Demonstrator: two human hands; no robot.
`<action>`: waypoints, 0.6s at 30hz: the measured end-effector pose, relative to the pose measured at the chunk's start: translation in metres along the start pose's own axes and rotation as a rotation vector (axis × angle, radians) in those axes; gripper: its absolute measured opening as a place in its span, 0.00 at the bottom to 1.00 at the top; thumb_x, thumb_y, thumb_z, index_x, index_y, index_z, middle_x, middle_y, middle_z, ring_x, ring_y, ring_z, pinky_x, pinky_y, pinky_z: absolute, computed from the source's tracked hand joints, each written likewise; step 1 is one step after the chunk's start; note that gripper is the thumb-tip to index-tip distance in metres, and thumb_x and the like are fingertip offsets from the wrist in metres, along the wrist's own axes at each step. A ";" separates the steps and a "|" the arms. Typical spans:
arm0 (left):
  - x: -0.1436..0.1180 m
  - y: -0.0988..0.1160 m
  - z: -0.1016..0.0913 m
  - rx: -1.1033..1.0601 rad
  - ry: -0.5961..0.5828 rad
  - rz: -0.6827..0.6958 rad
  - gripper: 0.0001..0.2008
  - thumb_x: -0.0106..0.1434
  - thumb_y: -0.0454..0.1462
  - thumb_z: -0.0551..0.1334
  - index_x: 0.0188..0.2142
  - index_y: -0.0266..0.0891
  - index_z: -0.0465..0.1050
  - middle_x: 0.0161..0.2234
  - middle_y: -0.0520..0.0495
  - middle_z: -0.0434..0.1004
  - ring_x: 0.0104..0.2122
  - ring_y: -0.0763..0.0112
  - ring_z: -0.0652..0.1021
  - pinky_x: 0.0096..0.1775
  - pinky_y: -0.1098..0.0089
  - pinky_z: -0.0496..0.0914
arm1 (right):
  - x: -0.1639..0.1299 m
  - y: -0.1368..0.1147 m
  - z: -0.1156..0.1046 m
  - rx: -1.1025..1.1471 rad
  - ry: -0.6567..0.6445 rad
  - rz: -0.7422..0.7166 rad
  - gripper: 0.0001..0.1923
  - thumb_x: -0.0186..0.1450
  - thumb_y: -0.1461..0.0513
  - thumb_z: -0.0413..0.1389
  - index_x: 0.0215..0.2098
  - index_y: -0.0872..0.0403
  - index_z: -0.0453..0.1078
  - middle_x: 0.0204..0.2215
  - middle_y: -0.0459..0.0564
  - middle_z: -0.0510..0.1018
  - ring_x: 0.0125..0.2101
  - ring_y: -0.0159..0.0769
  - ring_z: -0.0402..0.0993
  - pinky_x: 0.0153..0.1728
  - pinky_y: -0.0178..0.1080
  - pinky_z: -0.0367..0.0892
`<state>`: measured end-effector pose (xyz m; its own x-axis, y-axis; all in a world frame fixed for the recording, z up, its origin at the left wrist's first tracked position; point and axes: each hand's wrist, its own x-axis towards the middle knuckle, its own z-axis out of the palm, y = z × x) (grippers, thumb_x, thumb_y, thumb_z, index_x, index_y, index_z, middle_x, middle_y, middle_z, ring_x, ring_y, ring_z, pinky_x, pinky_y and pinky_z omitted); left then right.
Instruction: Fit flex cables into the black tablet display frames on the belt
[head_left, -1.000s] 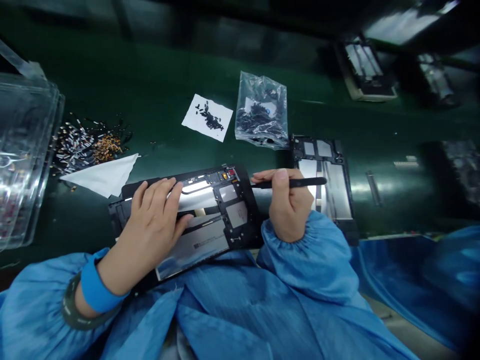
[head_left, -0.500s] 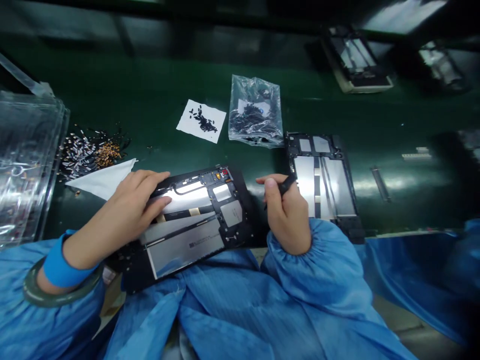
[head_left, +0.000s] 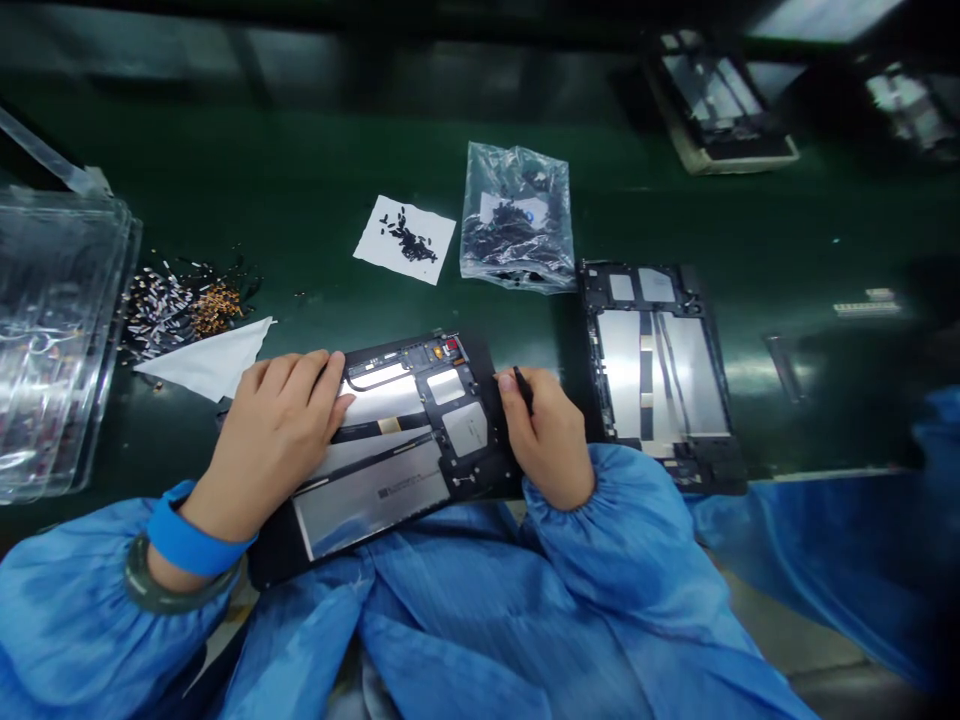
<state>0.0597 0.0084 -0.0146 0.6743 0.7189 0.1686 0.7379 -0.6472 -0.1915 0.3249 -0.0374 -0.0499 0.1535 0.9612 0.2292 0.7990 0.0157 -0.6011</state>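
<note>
The left hand lies flat, fingers spread, on the open tablet frame overhanging the worktop edge, while the right hand fingers pinch a black stylus at its right edge.

No print could be read. A dark line of marking stood on the silver panel of the tablet frame, between the left hand and right hand, too small to make out (blurred). The label in the plastic bag, beyond both hands, was equally illegible.
</note>
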 end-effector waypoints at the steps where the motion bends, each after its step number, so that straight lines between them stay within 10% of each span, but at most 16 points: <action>1: 0.001 0.002 -0.002 0.038 -0.014 0.020 0.22 0.69 0.37 0.51 0.54 0.21 0.69 0.47 0.29 0.75 0.41 0.48 0.74 0.40 0.55 0.67 | 0.000 0.000 0.001 -0.005 0.007 -0.007 0.14 0.71 0.55 0.44 0.38 0.52 0.68 0.33 0.52 0.80 0.36 0.40 0.78 0.38 0.39 0.71; 8: 0.025 0.033 -0.027 0.262 -0.338 -0.005 0.23 0.63 0.25 0.44 0.52 0.11 0.68 0.37 0.23 0.74 0.37 0.42 0.75 0.38 0.52 0.67 | -0.002 0.003 0.005 -0.042 0.041 -0.048 0.13 0.72 0.56 0.44 0.38 0.52 0.67 0.33 0.51 0.79 0.35 0.39 0.78 0.36 0.39 0.70; 11: 0.037 0.030 -0.037 0.171 -0.454 0.002 0.19 0.60 0.25 0.46 0.38 0.21 0.76 0.30 0.31 0.72 0.31 0.46 0.74 0.31 0.55 0.65 | -0.003 0.004 0.006 -0.042 0.059 -0.068 0.12 0.72 0.57 0.45 0.39 0.52 0.68 0.33 0.51 0.79 0.35 0.39 0.78 0.35 0.38 0.70; 18: 0.008 -0.001 -0.023 0.042 -0.118 0.030 0.22 0.70 0.39 0.50 0.56 0.24 0.67 0.36 0.35 0.74 0.34 0.52 0.74 0.34 0.57 0.68 | -0.004 0.005 0.008 -0.005 0.077 -0.101 0.10 0.72 0.59 0.46 0.39 0.52 0.67 0.33 0.50 0.79 0.35 0.36 0.77 0.36 0.37 0.71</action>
<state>0.0649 0.0086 0.0091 0.6862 0.7259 0.0475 0.7139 -0.6594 -0.2358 0.3236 -0.0393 -0.0600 0.1163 0.9306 0.3470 0.8157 0.1098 -0.5680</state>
